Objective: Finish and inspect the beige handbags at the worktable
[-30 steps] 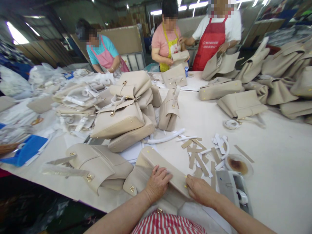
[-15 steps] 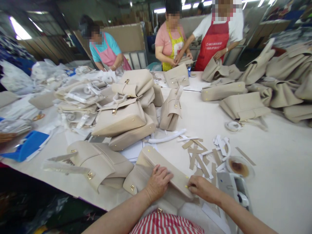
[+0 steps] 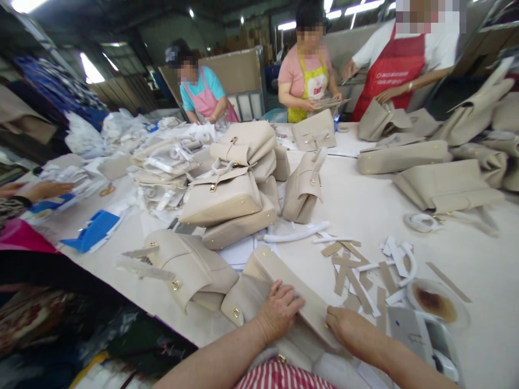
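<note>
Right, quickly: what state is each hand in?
Left hand: open, resting on the beige bag.
Right hand: closed at the bag's edge; anything held is hidden.

Part of the beige leather handbag [image 3: 308, 290] is covered by the left hand [image 3: 280, 310]; whether it is gripped by the right hand [image 3: 344, 325] cannot be told. At six o'clock a red-and-white striped cloth garment [image 3: 284, 376] is cut off; at nine, a dark patterned sleeve [image 3: 11, 208]. At two, white lettering [image 3: 391, 78] is blurred.
</note>
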Tool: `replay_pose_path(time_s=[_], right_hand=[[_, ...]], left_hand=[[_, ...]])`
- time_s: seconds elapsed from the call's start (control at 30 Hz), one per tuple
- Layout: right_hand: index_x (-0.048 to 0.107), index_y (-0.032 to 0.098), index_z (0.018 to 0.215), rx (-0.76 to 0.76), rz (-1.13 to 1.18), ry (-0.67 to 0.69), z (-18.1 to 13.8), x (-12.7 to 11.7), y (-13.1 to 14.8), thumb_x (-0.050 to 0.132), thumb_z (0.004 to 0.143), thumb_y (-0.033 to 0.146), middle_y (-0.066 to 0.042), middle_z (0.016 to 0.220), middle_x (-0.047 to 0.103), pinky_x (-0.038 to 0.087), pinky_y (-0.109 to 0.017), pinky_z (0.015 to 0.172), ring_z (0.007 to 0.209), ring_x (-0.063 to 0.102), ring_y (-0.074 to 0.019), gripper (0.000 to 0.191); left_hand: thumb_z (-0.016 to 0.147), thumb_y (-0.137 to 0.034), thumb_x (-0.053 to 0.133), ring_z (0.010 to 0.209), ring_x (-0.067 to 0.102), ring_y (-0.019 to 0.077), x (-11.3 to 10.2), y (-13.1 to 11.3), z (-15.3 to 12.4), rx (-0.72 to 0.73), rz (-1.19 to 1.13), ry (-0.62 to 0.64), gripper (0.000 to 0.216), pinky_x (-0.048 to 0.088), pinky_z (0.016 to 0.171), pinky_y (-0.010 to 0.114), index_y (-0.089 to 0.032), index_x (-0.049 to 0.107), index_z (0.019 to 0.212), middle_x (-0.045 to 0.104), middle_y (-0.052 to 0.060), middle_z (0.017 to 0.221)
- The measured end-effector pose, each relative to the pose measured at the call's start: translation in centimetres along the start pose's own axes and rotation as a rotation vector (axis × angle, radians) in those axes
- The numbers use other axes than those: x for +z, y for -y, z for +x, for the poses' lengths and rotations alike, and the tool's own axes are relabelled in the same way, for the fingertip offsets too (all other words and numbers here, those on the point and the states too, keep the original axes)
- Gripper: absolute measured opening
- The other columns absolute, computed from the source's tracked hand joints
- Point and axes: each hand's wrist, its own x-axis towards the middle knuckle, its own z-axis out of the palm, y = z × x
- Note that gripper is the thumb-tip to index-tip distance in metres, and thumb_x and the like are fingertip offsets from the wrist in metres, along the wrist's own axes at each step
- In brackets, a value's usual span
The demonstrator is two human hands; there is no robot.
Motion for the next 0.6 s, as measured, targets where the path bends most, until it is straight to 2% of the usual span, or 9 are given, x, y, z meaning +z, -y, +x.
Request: replay_pose_path(time_s=[0.17,0.27,0.37,0.6], right_hand=[[0.055,0.017,0.081,-0.134,-0.227,-0.116,-0.2,2.5,-0.9,0.042,0.084,0.006,-0.004,0.083,0.059,0.041,-0.029,0.066,0.071,0.055,-0.0174,0.018],[0.052,0.018,0.078,-0.199,-0.311,-0.191,-0.1,3.1,-1.3,0.047,0.081,0.005,-0.003,0.079,0.057,0.040,-0.029,0.063,0.067,0.053,-0.0176,0.015],[0.050,0.019,0.077,-0.223,-0.312,-0.215,0.0,2.4,-1.3,0.048,0.080,0.005,-0.002,0.077,0.056,0.038,-0.030,0.062,0.066,0.052,-0.0177,0.014],[0.051,0.018,0.079,-0.358,-0.310,-0.136,0.7,-0.8,-1.5,0.046,0.083,0.011,-0.001,0.080,0.056,0.034,-0.029,0.064,0.070,0.049,-0.0156,0.010]], left_hand=[[0.084,-0.026,0.048,0.112,0.045,0.0182,0.4,0.1,-0.2,0.000,0.014,0.006,0.029,0.010,0.106,0.043,-0.027,0.052,0.112,0.061,0.001,0.106],[0.084,-0.027,0.048,0.111,0.045,0.0180,0.4,0.1,-0.2,0.007,0.021,-0.009,0.028,0.009,0.106,0.042,-0.026,0.052,0.112,0.061,0.001,0.106],[0.083,-0.027,0.049,0.111,0.045,0.0183,0.4,0.1,-0.1,0.008,0.023,-0.025,0.029,0.008,0.106,0.042,-0.026,0.053,0.111,0.061,0.001,0.105],[0.080,-0.025,0.054,0.110,0.046,0.0165,0.5,0.1,0.2,-0.001,0.063,-0.048,0.028,0.010,0.107,0.042,-0.028,0.055,0.108,0.060,-0.001,0.106]])
